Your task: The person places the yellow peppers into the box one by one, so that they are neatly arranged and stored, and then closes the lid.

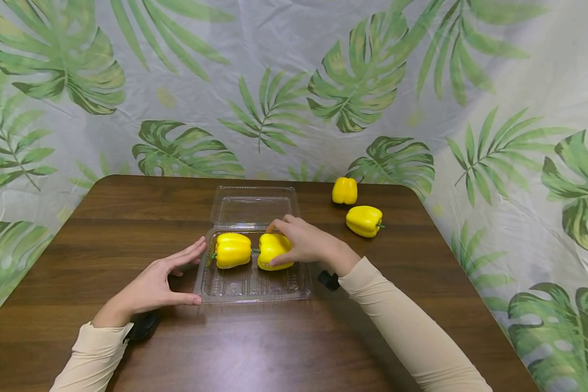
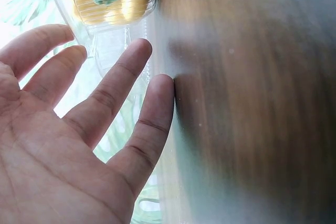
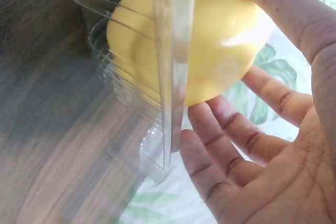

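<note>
A clear plastic clamshell container [image 1: 252,291] lies with its lid [image 1: 255,207] folded back. Inside its left half sits a yellow bell pepper [image 1: 232,250], green stem pointing left. A second yellow bell pepper [image 1: 271,251] is in the right half, and my right hand [image 1: 301,239] holds it between thumb and fingers. From the right wrist view, the thumb lies on this pepper [image 3: 226,40] and the other fingers curve along its far side, by the container's rim [image 3: 176,66]. At the container's left edge, my left hand [image 1: 157,280] has its fingers spread and fairly straight, holding nothing.
Two more yellow bell peppers are at the table's back right: one standing pepper [image 1: 344,190] and one pepper lying on its side [image 1: 365,221]. The brown wooden table [image 1: 255,348] ends at a leaf-patterned cloth [image 1: 274,109] behind.
</note>
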Demonstrator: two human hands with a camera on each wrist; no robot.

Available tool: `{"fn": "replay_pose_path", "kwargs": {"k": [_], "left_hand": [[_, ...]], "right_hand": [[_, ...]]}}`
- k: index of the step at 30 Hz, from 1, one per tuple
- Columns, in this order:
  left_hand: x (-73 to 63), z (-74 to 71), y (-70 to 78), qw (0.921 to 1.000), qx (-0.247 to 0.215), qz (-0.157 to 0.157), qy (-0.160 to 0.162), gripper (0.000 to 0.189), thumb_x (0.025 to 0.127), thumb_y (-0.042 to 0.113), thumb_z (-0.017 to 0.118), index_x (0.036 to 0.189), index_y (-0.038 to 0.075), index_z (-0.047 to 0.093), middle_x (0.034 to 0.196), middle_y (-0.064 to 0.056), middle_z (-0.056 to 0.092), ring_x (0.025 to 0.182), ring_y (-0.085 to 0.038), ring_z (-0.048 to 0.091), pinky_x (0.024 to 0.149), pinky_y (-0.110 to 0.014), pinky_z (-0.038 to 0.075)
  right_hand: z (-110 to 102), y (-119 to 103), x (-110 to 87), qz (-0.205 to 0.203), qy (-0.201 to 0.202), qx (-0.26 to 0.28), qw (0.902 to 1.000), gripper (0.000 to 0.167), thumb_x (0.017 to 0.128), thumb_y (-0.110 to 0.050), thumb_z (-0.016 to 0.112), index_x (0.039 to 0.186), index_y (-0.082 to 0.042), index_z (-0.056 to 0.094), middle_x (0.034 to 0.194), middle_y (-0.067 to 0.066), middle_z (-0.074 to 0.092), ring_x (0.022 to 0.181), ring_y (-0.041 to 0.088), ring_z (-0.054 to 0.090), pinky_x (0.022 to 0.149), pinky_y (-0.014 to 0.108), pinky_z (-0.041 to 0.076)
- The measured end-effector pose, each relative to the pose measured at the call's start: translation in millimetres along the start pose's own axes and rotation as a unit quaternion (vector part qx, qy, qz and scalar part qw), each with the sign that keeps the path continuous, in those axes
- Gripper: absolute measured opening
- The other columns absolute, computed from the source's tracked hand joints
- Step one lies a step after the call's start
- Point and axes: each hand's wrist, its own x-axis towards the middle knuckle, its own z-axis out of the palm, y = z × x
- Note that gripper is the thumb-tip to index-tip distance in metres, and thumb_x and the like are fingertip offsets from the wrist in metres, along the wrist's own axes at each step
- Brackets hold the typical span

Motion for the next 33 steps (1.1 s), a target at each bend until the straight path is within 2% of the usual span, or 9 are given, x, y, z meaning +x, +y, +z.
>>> {"fn": "replay_pose_path", "kwargs": {"k": [6, 15, 26, 33], "left_hand": [[0.0, 1.0, -0.8, 1.0, -0.004, 0.009, 0.002, 0.108, 0.078, 0.037, 0.098, 0.166, 0.013, 0.042, 0.176, -0.005, 0.037, 0.126, -0.006, 0.066, 0.092, -0.034, 0.061], [0.0, -0.1, 0.3, 1.0, -0.002, -0.002, -0.001, 0.107, 0.078, 0.037, 0.098, 0.166, 0.012, 0.042, 0.174, -0.011, 0.038, 0.128, 0.0, 0.063, 0.093, -0.034, 0.061], [-0.5, -0.4, -0.1, 1.0, -0.001, -0.008, -0.005, 0.108, 0.078, 0.037, 0.098, 0.166, 0.012, 0.041, 0.174, -0.013, 0.037, 0.13, -0.002, 0.063, 0.094, -0.034, 0.061], [-0.2, -0.3, 0.3, 1.0, -0.003, -0.005, -0.004, 0.108, 0.078, 0.037, 0.098, 0.166, 0.012, 0.042, 0.174, -0.012, 0.038, 0.129, -0.004, 0.064, 0.093, -0.034, 0.06]], "right_hand": [[4, -1, 2.3, 0.002, 0.01, -0.003, 0.9999, 0.068, 0.091, -0.047, 0.086, 0.146, -0.018, 0.058, 0.138, 0.011, 0.057, 0.126, 0.03, 0.054, 0.111, 0.047, 0.05], [3, -2, 2.0, 0.009, 0.016, -0.01, 0.9998, 0.07, 0.09, -0.05, 0.086, 0.146, -0.019, 0.058, 0.137, 0.01, 0.057, 0.124, 0.029, 0.055, 0.11, 0.047, 0.051], [-1, 4, -0.9, -0.005, 0.023, -0.021, 0.9995, 0.071, 0.091, -0.054, 0.084, 0.146, -0.019, 0.058, 0.132, 0.011, 0.059, 0.119, 0.027, 0.057, 0.106, 0.045, 0.052], [-11, 12, -8.9, 0.019, 0.037, -0.018, 0.999, 0.072, 0.095, -0.058, 0.078, 0.15, -0.018, 0.056, 0.14, 0.013, 0.059, 0.127, 0.03, 0.056, 0.107, 0.051, 0.053]]}}
